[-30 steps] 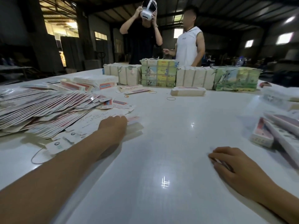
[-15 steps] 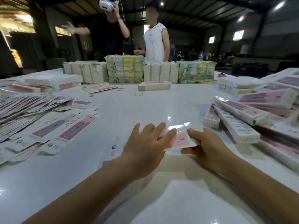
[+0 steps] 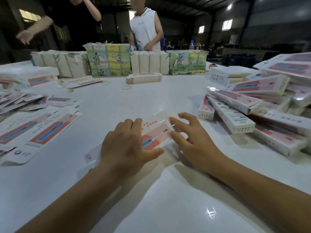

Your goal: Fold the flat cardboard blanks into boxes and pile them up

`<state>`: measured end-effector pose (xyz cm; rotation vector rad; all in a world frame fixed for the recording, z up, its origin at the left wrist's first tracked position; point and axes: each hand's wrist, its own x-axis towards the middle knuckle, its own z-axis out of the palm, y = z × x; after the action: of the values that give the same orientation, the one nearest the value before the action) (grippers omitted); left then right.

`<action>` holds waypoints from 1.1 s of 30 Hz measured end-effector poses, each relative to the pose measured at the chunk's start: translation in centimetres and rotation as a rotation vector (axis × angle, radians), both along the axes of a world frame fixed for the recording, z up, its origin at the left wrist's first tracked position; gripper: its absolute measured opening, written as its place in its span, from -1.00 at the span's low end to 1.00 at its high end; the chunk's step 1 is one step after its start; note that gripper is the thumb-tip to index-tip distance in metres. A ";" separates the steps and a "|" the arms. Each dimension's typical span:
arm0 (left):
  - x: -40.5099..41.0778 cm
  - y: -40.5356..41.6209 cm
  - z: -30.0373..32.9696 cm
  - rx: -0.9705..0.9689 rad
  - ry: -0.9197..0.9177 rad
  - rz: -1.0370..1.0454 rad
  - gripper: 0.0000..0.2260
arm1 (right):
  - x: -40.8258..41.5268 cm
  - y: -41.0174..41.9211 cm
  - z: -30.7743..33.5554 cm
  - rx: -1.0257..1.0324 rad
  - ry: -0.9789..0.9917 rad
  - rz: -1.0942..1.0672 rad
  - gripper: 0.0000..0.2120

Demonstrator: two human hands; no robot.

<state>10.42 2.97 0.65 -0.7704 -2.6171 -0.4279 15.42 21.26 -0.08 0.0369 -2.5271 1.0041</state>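
blank (image 3: 157,132) flat | long axis near-left to far-right | both hands on it

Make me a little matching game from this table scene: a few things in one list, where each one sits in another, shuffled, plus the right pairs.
Things:
1. blank under the hands
2. folded boxes
3. spread flat blanks
4. rubber band

Places:
A. loose on the table's middle, far from the person
B. piled on the person's right
C. fanned out on the person's left
D. straight ahead, between the left hand and the right hand

Pairs: 1-D, 2-B, 3-C, 4-A
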 end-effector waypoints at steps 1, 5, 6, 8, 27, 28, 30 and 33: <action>0.1 0.0 0.0 -0.024 0.021 0.022 -0.18 | -0.1 -0.2 -0.2 0.000 -0.031 -0.001 -0.59; 0.5 0.0 0.2 -0.078 0.069 0.066 -0.20 | -0.2 -0.7 0.6 -0.705 -0.260 0.123 -0.78; 0.6 0.0 0.2 -0.087 0.085 0.063 -0.22 | -0.3 -0.6 0.9 -0.885 -0.304 0.167 -0.82; 0.8 0.2 0.3 -0.128 0.122 0.054 -0.23 | -0.5 -0.3 1.2 -1.046 -0.309 0.203 -0.84; -0.2 -1.4 1.2 -0.036 -0.238 -0.082 -0.31 | 0.4 -0.8 0.8 -0.757 -0.246 0.230 -0.85; -0.4 -1.5 1.2 -0.010 -0.271 -0.088 -0.32 | 0.4 -0.8 0.9 -0.722 -0.224 0.211 -0.85; -0.7 -1.9 1.3 0.054 -0.300 -0.091 -0.40 | 0.5 -0.7 0.8 -0.617 -0.123 0.121 -0.79; -1.3 -2.5 1.4 0.094 -0.264 -0.049 -0.47 | 0.6 -0.1 0.8 -0.536 0.127 -0.055 -0.78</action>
<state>9.09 0.43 2.10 -0.7955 -2.7991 -0.7057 15.99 21.11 0.70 -0.1198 -2.0620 1.5647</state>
